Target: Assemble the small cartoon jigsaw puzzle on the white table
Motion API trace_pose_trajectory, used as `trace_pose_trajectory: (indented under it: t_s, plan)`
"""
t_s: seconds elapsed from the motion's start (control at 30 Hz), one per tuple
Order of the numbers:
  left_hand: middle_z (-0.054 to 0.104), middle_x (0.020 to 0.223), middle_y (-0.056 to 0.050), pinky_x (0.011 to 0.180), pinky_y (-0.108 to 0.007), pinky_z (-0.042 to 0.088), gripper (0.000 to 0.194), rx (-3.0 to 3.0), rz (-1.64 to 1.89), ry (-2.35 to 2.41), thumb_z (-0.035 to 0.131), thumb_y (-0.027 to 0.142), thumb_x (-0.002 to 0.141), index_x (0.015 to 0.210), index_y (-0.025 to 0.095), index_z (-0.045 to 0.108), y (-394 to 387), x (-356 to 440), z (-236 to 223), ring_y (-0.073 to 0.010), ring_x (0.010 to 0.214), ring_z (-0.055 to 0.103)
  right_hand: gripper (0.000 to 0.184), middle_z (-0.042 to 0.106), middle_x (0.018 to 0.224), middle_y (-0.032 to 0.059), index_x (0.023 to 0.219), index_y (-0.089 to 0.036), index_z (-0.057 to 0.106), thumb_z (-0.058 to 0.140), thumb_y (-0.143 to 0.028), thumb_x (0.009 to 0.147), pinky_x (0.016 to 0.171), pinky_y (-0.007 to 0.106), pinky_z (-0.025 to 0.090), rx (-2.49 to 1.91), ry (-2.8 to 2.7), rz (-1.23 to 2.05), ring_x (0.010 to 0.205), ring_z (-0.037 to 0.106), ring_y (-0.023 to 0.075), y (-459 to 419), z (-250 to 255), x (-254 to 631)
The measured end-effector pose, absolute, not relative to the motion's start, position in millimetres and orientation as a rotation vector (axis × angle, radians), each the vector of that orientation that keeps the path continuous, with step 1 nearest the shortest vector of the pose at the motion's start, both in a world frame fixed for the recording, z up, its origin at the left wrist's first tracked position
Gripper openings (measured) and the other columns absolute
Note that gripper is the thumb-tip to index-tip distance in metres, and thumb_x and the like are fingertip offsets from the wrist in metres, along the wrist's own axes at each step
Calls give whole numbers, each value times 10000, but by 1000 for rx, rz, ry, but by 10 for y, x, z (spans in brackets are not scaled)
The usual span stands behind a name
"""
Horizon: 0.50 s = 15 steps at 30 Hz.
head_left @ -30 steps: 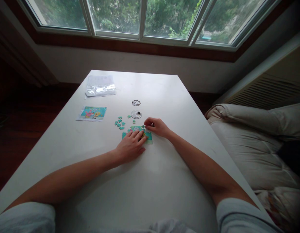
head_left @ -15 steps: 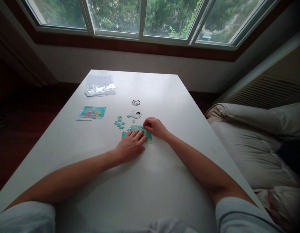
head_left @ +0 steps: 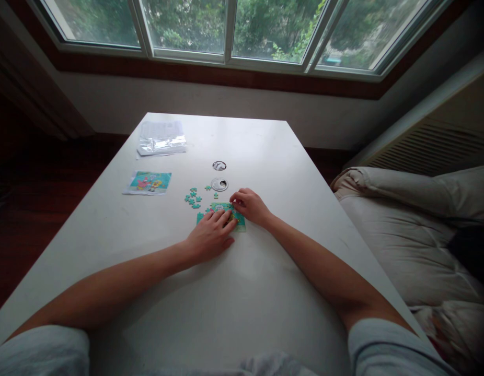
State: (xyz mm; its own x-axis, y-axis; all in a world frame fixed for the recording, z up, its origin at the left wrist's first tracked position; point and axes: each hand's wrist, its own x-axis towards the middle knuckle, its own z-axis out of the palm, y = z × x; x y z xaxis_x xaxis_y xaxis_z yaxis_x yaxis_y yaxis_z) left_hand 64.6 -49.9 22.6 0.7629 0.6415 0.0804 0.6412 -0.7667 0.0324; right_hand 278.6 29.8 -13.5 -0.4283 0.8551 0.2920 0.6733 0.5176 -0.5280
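Observation:
A partly joined jigsaw puzzle [head_left: 240, 226], mostly green with some yellow, lies on the white table in front of me. My left hand [head_left: 211, 233] rests flat over its left and middle part, fingers spread, hiding much of the picture. At the puzzle's top right edge is my right hand [head_left: 250, 205], its thumb and fingertips drawn together in a pinch. Whatever sits between those fingertips is too small to make out. Just beyond the left hand lies a loose cluster of green puzzle pieces [head_left: 193, 198], with a single piece [head_left: 216, 196] apart from them.
Two round flat items, one farther [head_left: 219, 165] and one nearer [head_left: 219, 184], lie beyond the puzzle. A cartoon picture sheet [head_left: 150, 183] and a clear plastic bag with papers [head_left: 162, 138] are at the table's left. A cushioned beige seat [head_left: 399, 235] stands right of the white table [head_left: 289, 292].
My right hand has shifted very slightly left and up at the puzzle's top edge. The left hand stays where it was.

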Motion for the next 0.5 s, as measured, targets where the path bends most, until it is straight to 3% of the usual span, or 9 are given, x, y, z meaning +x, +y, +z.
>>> trace_pose_trajectory:
  t_s: [0.2, 0.5]
  plan:
    - [471, 1529, -170, 1124, -476, 371, 487, 2954, 136, 1078, 539, 372, 980, 1426, 179, 504, -507, 652, 229, -329, 1379, 455, 23, 591, 854, 31, 899, -229, 692, 705, -218, 883, 801, 310, 425, -1263, -2249, 412, 874, 528, 195, 284, -145, 2777]
    - [461, 1538, -167, 1123, -477, 370, 483, 2957, 133, 1078, 530, 386, 986, 1424, 186, 503, -504, 648, 215, -325, 1392, 441, 43, 577, 856, 31, 859, -220, 655, 688, -209, 884, 799, 319, 418, -1316, -2249, 396, 883, 522, 201, 311, -161, 2773]
